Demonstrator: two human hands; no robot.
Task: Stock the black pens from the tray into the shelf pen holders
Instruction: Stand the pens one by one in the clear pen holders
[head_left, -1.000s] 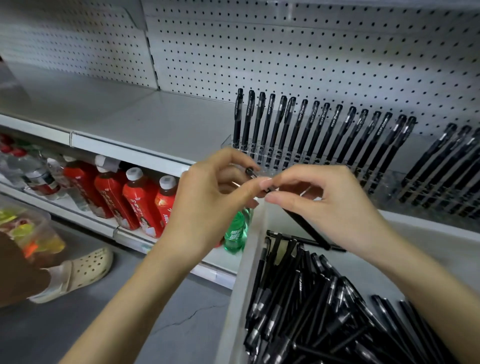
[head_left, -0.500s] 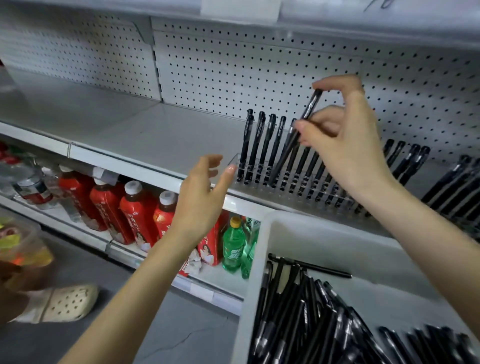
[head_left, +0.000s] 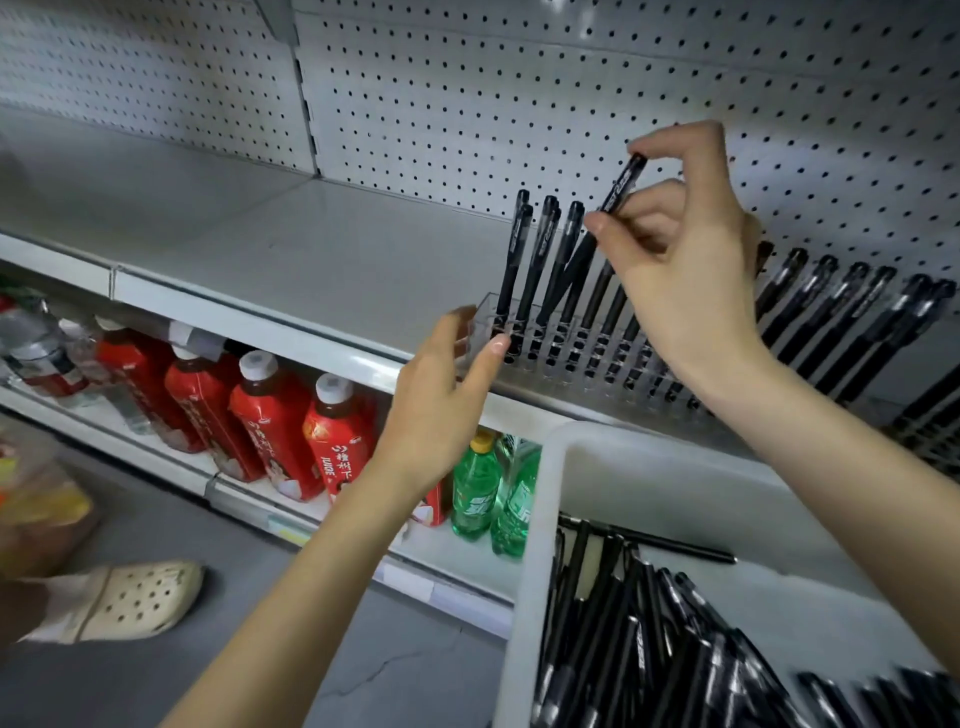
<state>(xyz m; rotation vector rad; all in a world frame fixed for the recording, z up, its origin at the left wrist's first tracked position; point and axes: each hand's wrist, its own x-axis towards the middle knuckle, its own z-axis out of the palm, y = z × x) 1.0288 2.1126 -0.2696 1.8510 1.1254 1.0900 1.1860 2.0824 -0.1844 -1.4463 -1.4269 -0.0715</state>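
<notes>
Lower left, on the floor: a pale perforated shoe (head_left: 119, 603). Lower shelf level, left to centre: a row of red bottles (head_left: 270, 415), then two green bottles (head_left: 475, 488) beside the tray.

Centre: the left hand (head_left: 441, 384), fingers loosely extended and slightly spread, holding nothing. Its thumb tip lies at the near left corner of the clear pen holder (head_left: 571, 358); contact cannot be confirmed. The holder stands along the near edge of the grey shelf (head_left: 311, 260), in front of the pegboard (head_left: 467, 78). It carries a row of standing pens (head_left: 511, 260), all leaning right.

Right of centre: the right hand (head_left: 691, 280), above the holder, pinches one black pen (head_left: 621, 187) near its upper end between thumb and fingers. The pen is tilted, its lower end down among the standing pens at the left part of the holder; whether it sits in a slot cannot be told.

Lower right, near: the white tray (head_left: 540, 519), holding a loose heap of black pens (head_left: 649, 649).

Far right: a second pen holder (head_left: 930, 415) with pens.
</notes>
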